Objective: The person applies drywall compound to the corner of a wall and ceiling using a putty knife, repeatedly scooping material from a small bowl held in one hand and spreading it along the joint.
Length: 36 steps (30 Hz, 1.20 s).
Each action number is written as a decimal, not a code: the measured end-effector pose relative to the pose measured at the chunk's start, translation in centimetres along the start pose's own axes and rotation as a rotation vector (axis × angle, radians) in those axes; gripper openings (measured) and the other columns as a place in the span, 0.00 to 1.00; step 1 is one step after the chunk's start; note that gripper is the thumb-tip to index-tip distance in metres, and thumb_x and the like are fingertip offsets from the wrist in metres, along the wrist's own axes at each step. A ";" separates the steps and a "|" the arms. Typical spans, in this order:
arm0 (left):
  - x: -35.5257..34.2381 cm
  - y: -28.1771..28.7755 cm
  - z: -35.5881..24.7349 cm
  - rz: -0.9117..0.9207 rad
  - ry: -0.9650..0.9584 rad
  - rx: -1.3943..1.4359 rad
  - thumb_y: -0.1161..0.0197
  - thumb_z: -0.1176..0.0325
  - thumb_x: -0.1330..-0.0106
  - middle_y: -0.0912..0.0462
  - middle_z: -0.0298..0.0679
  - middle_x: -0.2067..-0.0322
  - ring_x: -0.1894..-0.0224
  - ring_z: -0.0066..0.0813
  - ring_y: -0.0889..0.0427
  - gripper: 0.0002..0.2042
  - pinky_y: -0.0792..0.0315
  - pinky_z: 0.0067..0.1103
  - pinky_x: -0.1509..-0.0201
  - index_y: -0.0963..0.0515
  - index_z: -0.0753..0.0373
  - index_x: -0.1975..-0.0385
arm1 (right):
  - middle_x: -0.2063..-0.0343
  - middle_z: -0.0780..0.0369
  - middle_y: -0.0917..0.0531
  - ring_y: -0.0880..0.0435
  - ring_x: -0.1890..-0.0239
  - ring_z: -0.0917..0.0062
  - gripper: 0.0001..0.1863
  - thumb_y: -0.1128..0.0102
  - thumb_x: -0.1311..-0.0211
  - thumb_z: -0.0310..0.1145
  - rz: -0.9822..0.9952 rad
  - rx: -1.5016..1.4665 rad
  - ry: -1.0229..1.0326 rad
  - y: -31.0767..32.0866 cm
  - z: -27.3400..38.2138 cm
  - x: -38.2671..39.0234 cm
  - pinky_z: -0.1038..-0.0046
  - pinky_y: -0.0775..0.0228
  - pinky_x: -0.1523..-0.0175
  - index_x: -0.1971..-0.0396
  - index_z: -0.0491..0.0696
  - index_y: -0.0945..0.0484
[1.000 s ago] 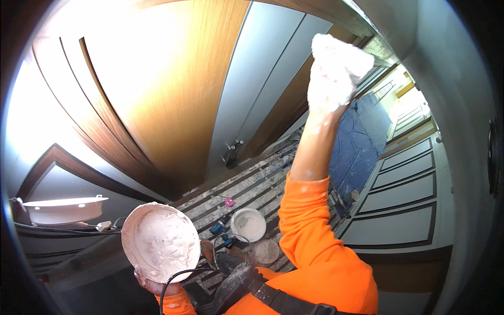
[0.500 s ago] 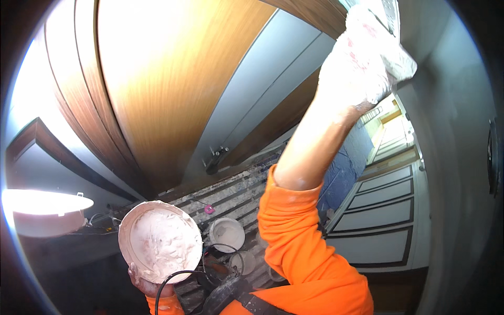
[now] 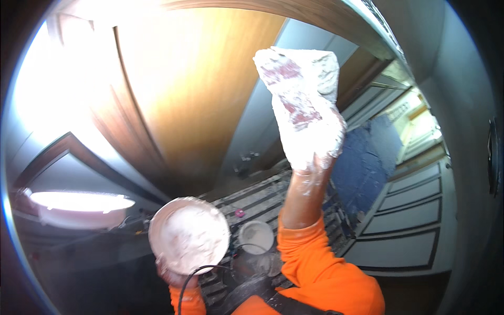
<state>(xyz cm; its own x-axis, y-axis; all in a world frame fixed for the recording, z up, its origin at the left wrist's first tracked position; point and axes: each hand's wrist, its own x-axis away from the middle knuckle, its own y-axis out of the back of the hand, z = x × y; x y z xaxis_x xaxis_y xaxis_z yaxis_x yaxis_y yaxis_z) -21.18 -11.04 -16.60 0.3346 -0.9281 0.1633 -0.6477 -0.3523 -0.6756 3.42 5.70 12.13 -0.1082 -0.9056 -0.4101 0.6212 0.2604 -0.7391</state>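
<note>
At the lower left my left hand (image 3: 170,273) grips the side of a round pale bucket (image 3: 153,236). Wet white plaster (image 3: 191,236) fills much of it, with a rough, stirred surface. My right hand (image 3: 312,134) is raised at upper centre, thickly coated in white plaster down to the wrist. Its closed fingers are around a flat, wide-edged scraper (image 3: 320,65), smeared with plaster and showing reddish patches. Plaster hides most of the fingers and where the scraper begins. The scraper is apart from the bucket, in front of the wooden panelling.
A bright round lamp (image 3: 81,205) glows at left. Below, a second bucket (image 3: 256,236) stands on the striped, dusty floor, with a black cable (image 3: 202,269) nearer me. Wooden panels (image 3: 199,94) rise ahead; a grey wall (image 3: 462,105) and a panelled door (image 3: 404,236) are at right.
My right hand with the scraper has come down and left from the upper right edge near the wall. The bucket appears slightly farther right as the view shifts.
</note>
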 end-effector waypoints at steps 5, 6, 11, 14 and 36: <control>1.2 -9.0 -5.6 0.159 0.367 0.645 0.49 0.63 0.44 0.37 0.48 0.41 0.39 0.45 0.37 0.30 0.45 0.41 0.35 0.42 0.67 0.40 | 0.51 0.53 0.26 0.25 0.49 0.61 0.27 0.50 0.50 0.25 -0.251 0.022 -0.232 2.7 0.0 4.2 0.58 0.33 0.45 0.46 0.40 0.35; 1.1 -10.0 -6.1 0.172 0.341 0.533 0.46 0.61 0.44 0.42 0.49 0.38 0.36 0.47 0.43 0.34 0.50 0.42 0.33 0.48 0.67 0.38 | 0.51 0.53 0.25 0.25 0.49 0.61 0.27 0.49 0.51 0.25 -0.217 0.117 -0.247 3.0 0.3 5.4 0.59 0.31 0.46 0.46 0.41 0.35; 2.1 -11.8 -6.7 0.207 0.347 0.507 0.47 0.64 0.42 0.34 0.48 0.43 0.41 0.43 0.35 0.28 0.43 0.40 0.35 0.41 0.67 0.41 | 0.58 0.56 0.24 0.22 0.56 0.69 0.27 0.46 0.58 0.21 -0.230 0.633 -0.237 3.3 4.4 10.2 0.69 0.27 0.52 0.51 0.39 0.32; 3.3 -13.7 -6.9 0.289 0.347 0.490 0.47 0.66 0.43 0.33 0.48 0.44 0.42 0.43 0.33 0.28 0.40 0.40 0.37 0.41 0.66 0.41 | 0.58 0.56 0.23 0.20 0.63 0.72 0.26 0.46 0.58 0.19 0.158 1.083 -0.303 1.8 7.6 10.8 0.73 0.25 0.59 0.52 0.38 0.31; 5.2 -15.6 2.4 0.303 0.625 0.046 0.51 0.52 0.34 0.27 0.42 0.48 0.48 0.40 0.26 0.24 0.29 0.43 0.49 0.37 0.58 0.43 | 0.69 0.60 0.20 0.21 0.72 0.78 0.22 0.43 0.64 0.20 0.502 0.743 -1.511 13.7 0.3 8.9 0.76 0.24 0.66 0.61 0.39 0.25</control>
<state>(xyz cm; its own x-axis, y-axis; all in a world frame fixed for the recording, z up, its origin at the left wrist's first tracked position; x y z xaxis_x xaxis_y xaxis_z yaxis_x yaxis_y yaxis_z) -7.67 -10.10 -6.89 -0.3222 -0.8848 0.3367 -0.6157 -0.0743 -0.7845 11.20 1.08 -1.48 0.6711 -0.3937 0.6282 0.6027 0.7832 -0.1531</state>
